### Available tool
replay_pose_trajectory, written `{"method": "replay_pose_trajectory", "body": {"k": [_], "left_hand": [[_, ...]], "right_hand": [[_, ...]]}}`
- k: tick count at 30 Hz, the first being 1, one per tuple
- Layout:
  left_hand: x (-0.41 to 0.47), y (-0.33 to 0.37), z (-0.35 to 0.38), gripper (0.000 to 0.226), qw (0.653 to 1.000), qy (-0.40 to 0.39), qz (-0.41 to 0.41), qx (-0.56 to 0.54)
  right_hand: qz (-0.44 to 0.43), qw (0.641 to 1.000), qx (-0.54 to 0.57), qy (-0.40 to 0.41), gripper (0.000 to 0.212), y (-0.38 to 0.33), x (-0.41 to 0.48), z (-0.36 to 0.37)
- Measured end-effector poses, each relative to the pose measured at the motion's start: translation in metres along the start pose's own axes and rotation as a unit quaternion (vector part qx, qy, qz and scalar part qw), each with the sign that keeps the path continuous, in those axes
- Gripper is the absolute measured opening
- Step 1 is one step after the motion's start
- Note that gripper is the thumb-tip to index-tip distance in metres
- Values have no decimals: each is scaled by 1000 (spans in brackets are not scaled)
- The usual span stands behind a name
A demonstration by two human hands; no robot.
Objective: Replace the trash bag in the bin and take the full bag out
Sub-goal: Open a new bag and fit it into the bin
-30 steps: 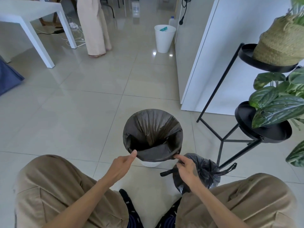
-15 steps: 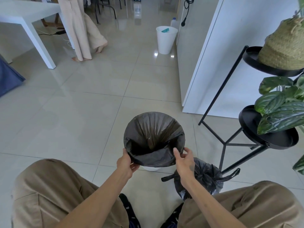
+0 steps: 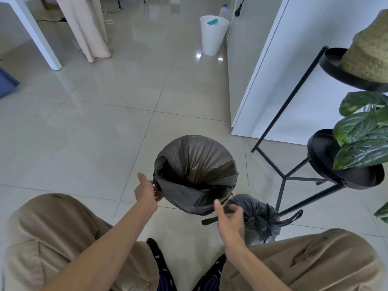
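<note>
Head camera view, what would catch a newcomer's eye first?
The black-lined bin on the floor at centre stands out, its mouth wide open, with the left hand gripping the liner at its left rim. Just right of it, a tied full bag sits on the tiles behind the blurred right hand. A black plant stand fills the right edge.

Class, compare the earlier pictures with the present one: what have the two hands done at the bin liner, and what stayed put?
The left hand slid leftward round the rim and grips the black liner there. The right hand let go of the near rim and drew back toward the tied full bag; blurred, its grasp is unclear. The full bag and plant stand stayed put.
</note>
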State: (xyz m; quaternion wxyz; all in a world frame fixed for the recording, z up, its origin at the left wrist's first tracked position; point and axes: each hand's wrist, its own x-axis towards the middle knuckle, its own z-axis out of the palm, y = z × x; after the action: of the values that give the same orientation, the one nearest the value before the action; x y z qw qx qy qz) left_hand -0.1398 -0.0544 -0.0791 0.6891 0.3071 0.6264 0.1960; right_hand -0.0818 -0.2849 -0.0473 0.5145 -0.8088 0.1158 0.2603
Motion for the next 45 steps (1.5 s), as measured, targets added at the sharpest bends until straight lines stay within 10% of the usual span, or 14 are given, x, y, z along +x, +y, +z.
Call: {"method": "replay_pose_trajectory", "body": {"k": [9, 25, 32, 38, 45], "left_hand": [[-1, -21, 20, 49, 997, 60, 49, 18], [62, -13, 29, 58, 977, -29, 143, 154], [36, 17, 9, 41, 988, 93, 122, -10], [-23, -5, 22, 54, 989, -58, 102, -91], [16, -3, 25, 79, 981, -178, 73, -40]], "right_hand": [[-173, 978, -119, -9, 57, -53, 99, -3], [-140, 985, -75, 60, 81, -4, 63, 9], [-212, 973, -79, 48, 78, -60, 97, -14], [-174, 978, -29, -111, 67, -93, 131, -12], [-119, 990, 58, -43, 59, -46, 109, -10]]}}
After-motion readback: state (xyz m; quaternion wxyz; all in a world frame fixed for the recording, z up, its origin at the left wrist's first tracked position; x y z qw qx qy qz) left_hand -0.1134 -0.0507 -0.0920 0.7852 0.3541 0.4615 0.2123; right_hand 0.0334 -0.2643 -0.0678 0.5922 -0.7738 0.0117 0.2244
